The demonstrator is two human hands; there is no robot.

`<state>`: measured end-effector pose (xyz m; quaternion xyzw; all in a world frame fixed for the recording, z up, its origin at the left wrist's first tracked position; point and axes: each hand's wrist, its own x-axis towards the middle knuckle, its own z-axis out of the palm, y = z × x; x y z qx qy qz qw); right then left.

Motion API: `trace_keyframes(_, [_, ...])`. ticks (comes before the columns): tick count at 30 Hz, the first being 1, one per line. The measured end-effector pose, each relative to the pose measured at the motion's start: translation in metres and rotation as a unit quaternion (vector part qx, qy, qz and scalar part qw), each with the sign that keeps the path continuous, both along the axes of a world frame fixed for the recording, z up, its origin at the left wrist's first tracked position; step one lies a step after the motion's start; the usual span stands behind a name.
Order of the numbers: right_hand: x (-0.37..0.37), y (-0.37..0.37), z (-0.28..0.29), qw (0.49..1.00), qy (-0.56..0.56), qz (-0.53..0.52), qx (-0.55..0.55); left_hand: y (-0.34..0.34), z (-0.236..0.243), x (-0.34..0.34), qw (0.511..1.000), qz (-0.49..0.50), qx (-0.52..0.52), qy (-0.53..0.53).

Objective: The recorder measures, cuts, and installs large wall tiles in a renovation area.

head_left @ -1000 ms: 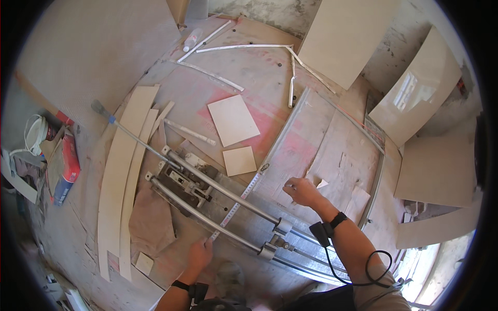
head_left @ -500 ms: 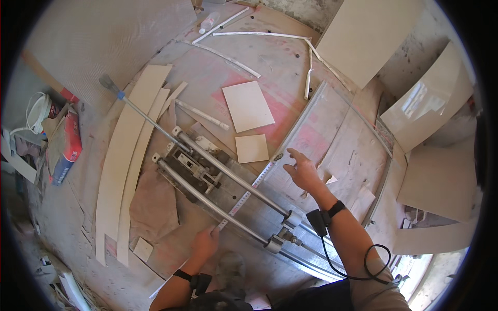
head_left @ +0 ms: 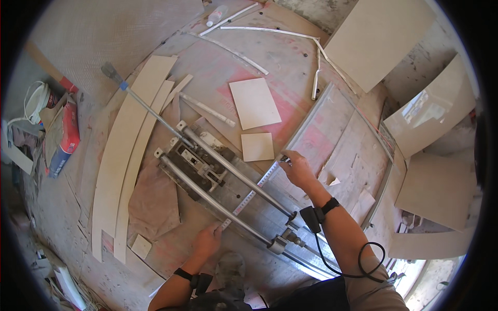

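Observation:
A tape measure's white blade (head_left: 245,201) runs slantwise across the bed of a manual tile cutter (head_left: 213,161), passing under its two steel rails. My left hand (head_left: 206,241) pinches the near end of the blade, just in front of the nearer rail. At the far end, beyond the other rail, the fingers of my right hand (head_left: 298,171) close on the small dark case of the tape measure, which they partly cover. The cutter's long handle (head_left: 150,110) slopes up to the far left and ends in a grey grip. Both wrists wear black straps with small devices.
Long cream tile strips (head_left: 132,140) lie left of the cutter. Two cut tile pieces (head_left: 255,103) rest beyond it. Larger tile panels (head_left: 376,41) lean at the right. A red and blue bag (head_left: 65,137) and a white bucket (head_left: 37,102) stand far left. My shoe (head_left: 231,267) is close to the cutter.
My right hand has come down from above the tape measure's case, and its spread fingers have closed on it. The left hand keeps its pinch on the blade's end. The view has shifted slightly.

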<state>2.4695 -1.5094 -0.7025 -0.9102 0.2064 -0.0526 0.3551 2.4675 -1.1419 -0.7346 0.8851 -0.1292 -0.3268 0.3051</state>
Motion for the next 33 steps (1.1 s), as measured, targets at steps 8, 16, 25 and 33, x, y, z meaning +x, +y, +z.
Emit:
trace_keyframes(8, [0.0, 0.001, -0.004, 0.999, -0.031, -0.006, -0.013, -0.004, 0.005, -0.001, 0.998, 0.028, -0.038, 0.037])
trace_keyframes(16, [0.012, 0.003, 0.001, 0.982, 0.129, -0.08, -0.108, 0.001, -0.007, -0.004, 0.997, 0.026, -0.066, 0.029])
trace_keyframes(25, [0.028, 0.011, 0.027, 0.955, 0.266, -0.085, -0.099, -0.005, 0.005, 0.001, 0.995, 0.047, -0.068, 0.063])
trace_keyframes(33, [0.009, -0.008, -0.003, 0.991, 0.102, 0.015, -0.083, -0.006, 0.008, 0.001, 0.994, 0.051, -0.076, 0.064])
